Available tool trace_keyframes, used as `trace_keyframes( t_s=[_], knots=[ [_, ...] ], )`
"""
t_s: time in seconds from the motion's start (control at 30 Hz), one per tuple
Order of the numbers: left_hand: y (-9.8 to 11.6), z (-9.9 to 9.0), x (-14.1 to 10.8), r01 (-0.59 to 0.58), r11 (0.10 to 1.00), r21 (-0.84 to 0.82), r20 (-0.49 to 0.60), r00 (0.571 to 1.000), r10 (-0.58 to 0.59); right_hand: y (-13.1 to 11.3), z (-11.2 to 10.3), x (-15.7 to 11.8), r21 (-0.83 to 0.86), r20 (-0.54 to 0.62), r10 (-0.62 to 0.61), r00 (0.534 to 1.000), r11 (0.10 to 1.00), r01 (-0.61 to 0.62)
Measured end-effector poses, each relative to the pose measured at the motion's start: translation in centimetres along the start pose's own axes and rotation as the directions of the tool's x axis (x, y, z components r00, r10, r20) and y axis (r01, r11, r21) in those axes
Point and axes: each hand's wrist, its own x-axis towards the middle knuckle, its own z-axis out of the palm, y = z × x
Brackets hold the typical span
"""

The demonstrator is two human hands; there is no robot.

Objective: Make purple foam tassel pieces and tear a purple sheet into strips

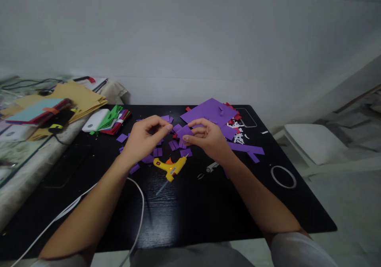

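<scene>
- The left hand [145, 136] has its thumb and index fingertip brought close together, above the scattered purple pieces; I cannot tell whether something small is between them.
- The right hand [210, 140] holds a flat purple piece [185, 132] between thumb and fingers, just beside the left fingertips and over the middle of the black table [190, 215].
- A yellow glue gun [172, 167] lies on its side below the hands, nozzle pointing up and to the right; a small orange light glows on it. A translucent glue stick [162, 188] sits in its rear opening, with a length jutting out.
- More small purple pieces [157, 152] lie loose around and under the hands.
- Beyond the right hand, large purple sheets [205, 110] overlap red pieces [233, 112], with white scraps [239, 136] heaped beside them.
- At the table's left, a bundle of green strips [110, 117] lies against a white rounded block [94, 120].
- Farther left, tan envelopes [85, 100] lie flat in a pile; their insides are hidden. Near them rests a stack of coloured sheets [37, 111] with an orange band around it.
</scene>
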Motion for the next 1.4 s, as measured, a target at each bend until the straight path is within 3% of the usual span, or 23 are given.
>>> trace_keyframes(
  t_s=[0.23, 0.37, 0.5, 0.6, 0.87, 1.17, 1.27, 1.4],
  knots=[
    [0.2, 0.1, 0.1, 0.105, 0.965, -0.24, 0.044, 0.994, -0.097, -0.8, -0.1, -0.1, 0.028, -0.036, -0.029, 0.999, 0.999, 0.03],
    [-0.4, 0.2, 0.2, 0.156, 0.904, -0.398, 0.083, 0.987, -0.134, -2.1, -0.4, -0.8, -0.152, 0.072, -0.127, 0.989, 0.979, 0.137],
    [-0.5, 0.3, 0.3, 0.208, 0.836, -0.508, 0.109, 0.978, -0.177, -2.2, -0.2, -1.5, -0.403, 0.229, -0.331, 0.915, 0.824, 0.399],
    [-0.1, 0.5, 0.3, 0.255, 0.792, -0.555, 0.138, 0.967, -0.214, -1.3, 0.5, -1.6, -0.502, 0.282, -0.432, 0.857, 0.695, 0.515],
    [1.0, 0.8, 0.4, 0.399, 0.641, -0.656, 0.292, 0.917, -0.272, 0.1, 1.2, -1.2, -0.61, 0.252, -0.508, 0.824, 0.578, 0.542],
    [0.9, 0.4, 0.4, 0.437, 0.339, -0.833, 0.361, 0.894, -0.265, -0.2, 0.0, -0.8, -0.713, 0.272, -0.615, 0.74, 0.388, 0.584],
    [1.0, 0.3, 0.4, 0.425, 0.306, -0.852, 0.361, 0.9, -0.244, -0.4, -0.7, -0.3, -0.759, 0.227, -0.621, 0.75, 0.37, 0.536],
    [1.0, 0.3, 0.5, 0.407, 0.33, -0.852, 0.336, 0.907, -0.252, -0.5, -1.6, 0.3, -0.794, 0.117, -0.604, 0.788, 0.419, 0.439]
  ],
)
